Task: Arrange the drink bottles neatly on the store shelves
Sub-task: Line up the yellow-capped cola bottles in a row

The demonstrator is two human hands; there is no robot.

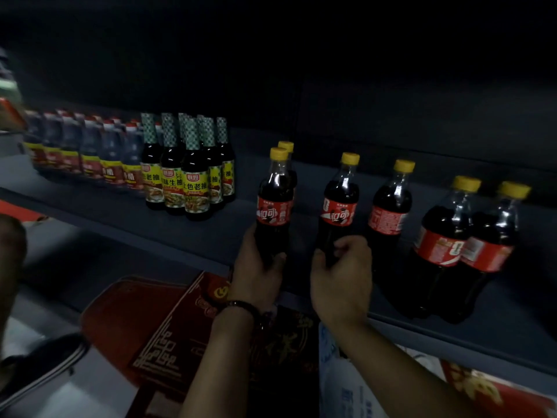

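Left hand [256,271], right hand [342,277] around cola bottles [274,206]

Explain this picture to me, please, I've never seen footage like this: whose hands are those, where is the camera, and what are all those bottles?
There is no machine here: these are a person's two bare hands, filmed by one wide-angle camera worn on the head, looking forward and down, so the arms reach in from the bottom. The left hand has its fingers curled round the lower part of a yellow-capped cola bottle, and the right hand grips the second cola bottle beside it. Both stand on a dark shelf. A third cola bottle and two larger cola bottles stand further right. To the left is a cluster of soy sauce bottles, then a blurred row of red-capped bottles. Red boxes lie below the shelf.
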